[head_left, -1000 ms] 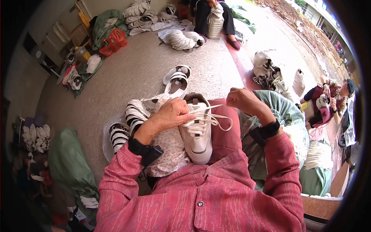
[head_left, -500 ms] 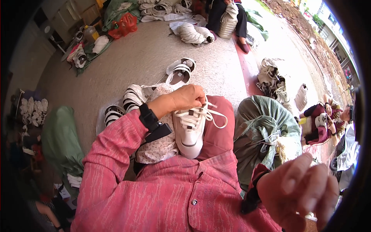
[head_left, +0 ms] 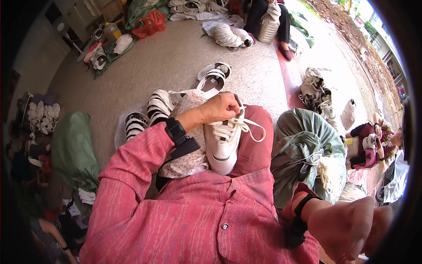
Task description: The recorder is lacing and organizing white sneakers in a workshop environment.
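The right hand (head_left: 345,226) has left the lace (head_left: 259,130), which it was drawing out a second ago, and is now low at the lower right of the frame. The lace hangs in a loose loop to the right of the shoe (head_left: 222,152), so the lacing looks unfinished, with only one hand on it.

The shoe lies at the centre of the frame across the lap, toe toward the body, between the patterned cloth (head_left: 182,165) and the red trouser leg (head_left: 255,154). The left hand (head_left: 220,108) has stayed at its collar, fingers narrowed in a pinch on the lace; that forearm slants up from the lower left, a black device (head_left: 176,132) at the wrist. The right hand is near the camera, fingers bunched, below the green sack (head_left: 290,132); it is blurred, so I cannot tell whether it holds anything.
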`<state>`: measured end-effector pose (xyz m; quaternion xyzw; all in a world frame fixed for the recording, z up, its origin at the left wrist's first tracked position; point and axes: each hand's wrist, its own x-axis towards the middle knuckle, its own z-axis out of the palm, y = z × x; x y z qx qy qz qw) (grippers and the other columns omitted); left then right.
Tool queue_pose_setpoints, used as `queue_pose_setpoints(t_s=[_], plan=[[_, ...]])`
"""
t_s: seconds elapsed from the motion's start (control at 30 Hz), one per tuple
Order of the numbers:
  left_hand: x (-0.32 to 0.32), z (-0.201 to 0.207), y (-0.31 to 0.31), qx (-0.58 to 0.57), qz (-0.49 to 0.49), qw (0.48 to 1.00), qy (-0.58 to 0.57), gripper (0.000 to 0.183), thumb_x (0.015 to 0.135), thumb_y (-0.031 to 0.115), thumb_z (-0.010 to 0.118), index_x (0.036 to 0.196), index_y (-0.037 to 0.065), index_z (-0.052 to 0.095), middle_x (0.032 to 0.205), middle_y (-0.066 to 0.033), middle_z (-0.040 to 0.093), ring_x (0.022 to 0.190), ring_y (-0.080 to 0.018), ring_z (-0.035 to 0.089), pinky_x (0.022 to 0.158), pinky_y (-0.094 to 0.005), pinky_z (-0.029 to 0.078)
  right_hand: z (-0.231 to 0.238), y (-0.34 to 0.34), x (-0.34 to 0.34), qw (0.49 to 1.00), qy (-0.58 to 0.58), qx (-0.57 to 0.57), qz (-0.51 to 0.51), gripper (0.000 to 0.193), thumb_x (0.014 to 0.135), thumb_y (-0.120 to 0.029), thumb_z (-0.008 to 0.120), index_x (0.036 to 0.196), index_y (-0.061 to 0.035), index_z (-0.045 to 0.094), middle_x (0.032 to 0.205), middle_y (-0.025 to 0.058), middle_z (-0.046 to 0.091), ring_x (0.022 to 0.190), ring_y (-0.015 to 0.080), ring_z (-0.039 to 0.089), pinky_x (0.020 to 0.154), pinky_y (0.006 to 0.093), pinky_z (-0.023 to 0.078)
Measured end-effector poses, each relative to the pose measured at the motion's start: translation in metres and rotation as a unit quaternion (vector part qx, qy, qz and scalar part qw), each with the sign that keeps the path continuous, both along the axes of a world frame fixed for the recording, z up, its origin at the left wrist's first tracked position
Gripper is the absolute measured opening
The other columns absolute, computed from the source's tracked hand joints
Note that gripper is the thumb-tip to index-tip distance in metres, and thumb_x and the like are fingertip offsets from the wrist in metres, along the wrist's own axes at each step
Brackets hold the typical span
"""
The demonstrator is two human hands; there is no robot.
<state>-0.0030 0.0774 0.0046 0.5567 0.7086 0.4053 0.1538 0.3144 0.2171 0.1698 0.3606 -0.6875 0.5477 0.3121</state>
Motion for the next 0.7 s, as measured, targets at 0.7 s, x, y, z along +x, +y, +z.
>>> queue_pose_setpoints(t_s=[0.7], plan=[[-0.004,-0.008,0.009,-0.099,-0.004,0.995,-0.031,0.017,0.069,0.016,0.069,0.079,0.002,0.068,0.079,-0.0077,0.059,0.074,-0.0189,0.06,0.067,-0.0316,0.047,-0.163,0.034,-0.153,0.851,-0.294,0.256,-0.353,0.03,0.096,-0.03,0.049,0.102,-0.0055,0.065,0.096,0.0137,0.065,0.094,0.0328,0.056,0.084,0.044,0.041]])
